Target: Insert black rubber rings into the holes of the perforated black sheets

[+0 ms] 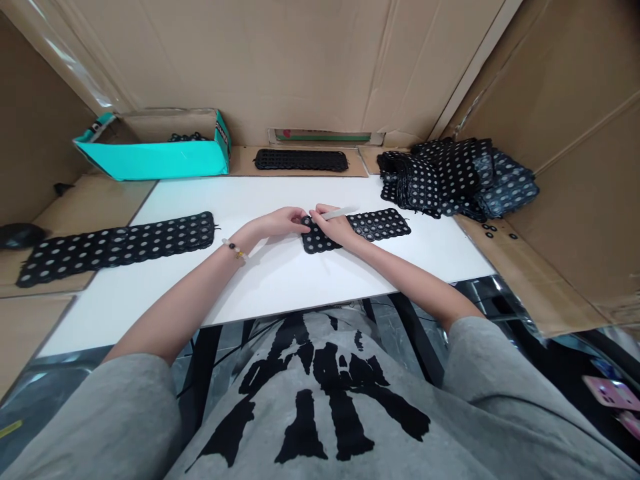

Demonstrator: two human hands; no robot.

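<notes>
A black rubber sheet with many round holes (373, 225) lies in the middle of the white table (280, 280). My left hand (284, 221) is closed, its fingertips pinching the sheet's left end. My right hand (334, 227) rests on the sheet, fingers curled round a thin white stick-like tool (338, 213) that points to the right. The two hands almost touch each other. A bead bracelet (235, 249) sits on my left wrist.
A long stack of similar perforated sheets (117, 245) lies at the table's left. A heap of them (453, 177) sits back right, another strip (301, 160) at the back. A teal box (155, 153) stands back left. Cardboard walls surround the table. Small black rings (493, 230) lie at the right.
</notes>
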